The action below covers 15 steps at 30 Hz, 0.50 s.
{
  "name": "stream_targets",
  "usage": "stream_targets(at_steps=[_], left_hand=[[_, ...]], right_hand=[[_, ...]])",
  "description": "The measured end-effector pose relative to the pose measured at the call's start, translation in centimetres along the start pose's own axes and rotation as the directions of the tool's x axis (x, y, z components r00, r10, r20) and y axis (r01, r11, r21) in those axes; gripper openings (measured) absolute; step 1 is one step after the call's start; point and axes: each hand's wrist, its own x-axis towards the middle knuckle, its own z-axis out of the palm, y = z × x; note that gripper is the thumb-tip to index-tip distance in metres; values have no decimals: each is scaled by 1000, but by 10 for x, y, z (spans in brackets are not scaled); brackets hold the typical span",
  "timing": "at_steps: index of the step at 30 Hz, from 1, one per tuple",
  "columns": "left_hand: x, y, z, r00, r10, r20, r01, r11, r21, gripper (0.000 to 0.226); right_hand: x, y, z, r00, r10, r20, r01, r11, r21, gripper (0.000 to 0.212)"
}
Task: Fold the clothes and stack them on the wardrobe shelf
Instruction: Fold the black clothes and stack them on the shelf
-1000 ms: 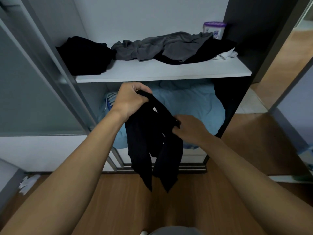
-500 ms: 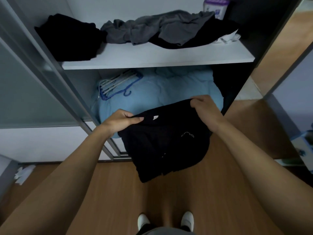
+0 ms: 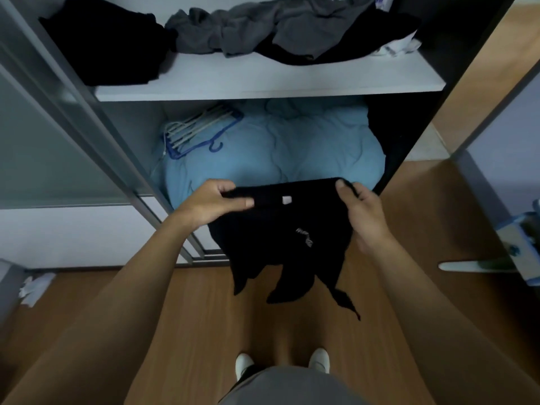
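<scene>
Grey garment (image 3: pixel 292 387), 2 white shoes (image 3: pixel 319 361)

White shelf (image 3: pixel 263 80): black pile (image 3: pixel 111 39) left; crumpled grey garment (image 3: pixel 248 30) centre, overlapping black cloth (image 3: pixel 365 39) right.

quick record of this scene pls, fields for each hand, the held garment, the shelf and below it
left hand: grips top edge of black garment
right hand: grips the same edge, other end
black garment: hangs unfolded above wooden floor
shelf: black pile left, crumpled grey garment right
below shelf: blue duvet with hangers on it
</scene>
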Motion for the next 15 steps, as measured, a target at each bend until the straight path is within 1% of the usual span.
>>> stream_targets(at_steps=[1,2,3,4,5,6,7,8,9,10,11,12,14,15], left_hand=[[-7,-9,1,991,-51,125,47,998,34,26],[-14,-19,3,969,-121,217,106,991,79,28],[-20,-29,6,950,-172,262,148,983,107,28],[-25,-40,9,945,-184,271,163,982,97,26],[-27,-49,12,956,-167,241,160,986,48,23],[-28,-56,14,976,-143,164,147,989,-16,19],[-29,-60,15,990,-131,54,134,989,-67,19],[-27,-63,13,990,-128,-67,122,988,-90,23],[-25,-66,11,978,-119,-171,104,990,-91,24],[-23,-68,9,964,-108,-243,88,992,-91,23],[-21,-69,8,953,-99,-287,76,993,-90,20],[-20,-69,7,946,-92,-311,70,994,-82,18],[-19,-71,5,943,-99,-318,79,994,-76,16],[-19,-71,5,940,-121,-318,100,992,-81,17]], right_hand=[[2,-5,-1,999,-3,-41,5,999,43,29],[3,-10,-1,999,-7,-50,10,998,63,25],[3,-13,-1,999,-19,-34,21,998,55,23],[3,-15,0,999,-29,14,29,999,28,24],[3,-15,-1,996,-36,82,40,998,-45,23],[1,-15,-4,985,-18,173,43,989,-142,20],[1,-12,-8,962,36,269,37,965,-259,14],[-2,-12,-14,925,135,354,3,932,-363,11],[-2,-10,-21,874,244,419,-36,894,-446,18],[-5,-6,-27,820,338,463,-84,870,-486,27],[-5,-1,-33,776,391,495,-131,867,-480,31],[-9,2,-36,751,416,513,-189,880,-436,31],[-13,11,-41,748,416,518,-293,906,-304,26],[-13,14,-41,765,396,508,-309,918,-250,25]])
